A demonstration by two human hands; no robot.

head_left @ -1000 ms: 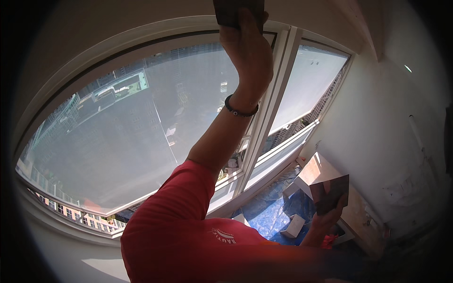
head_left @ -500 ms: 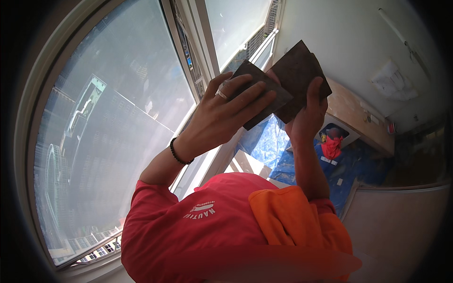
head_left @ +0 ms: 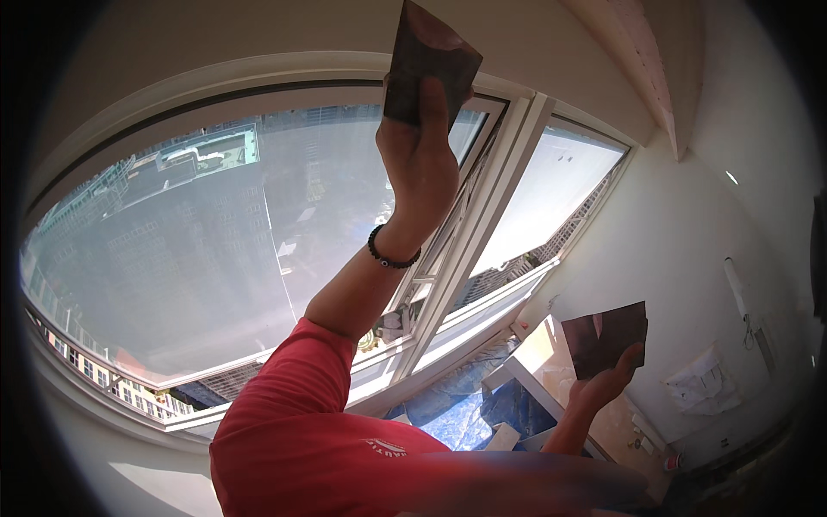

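Note:
My left hand point(head_left: 420, 172) is raised high and closed on a thin, dark square plate point(head_left: 410, 65), which looks like a putty blade. Its thumb lies along the plate's face, and a pinkish-brown patch shows near the upper edge. The plate overlaps the wall above the window frame point(head_left: 301, 65); whether it touches is unclear. Lower and to the right, my right hand point(head_left: 608, 384) grips a second dark square plate point(head_left: 596, 341) by its lower right corner. A lighter streak marks that plate's face. The fingers behind both plates are mostly hidden.
A large window point(head_left: 327, 224) fills the left, with a narrower pane point(head_left: 538, 194) beyond the white post point(head_left: 469, 250). Blue plastic sheeting point(head_left: 452, 420) covers the floor below. A crumpled white sheet point(head_left: 702, 383) hangs on the right wall, under a beam point(head_left: 642, 60).
My hands have separated. The left went up toward the wall above the window with its plate; the right moved lower and right with the other. The view has turned toward the upper wall.

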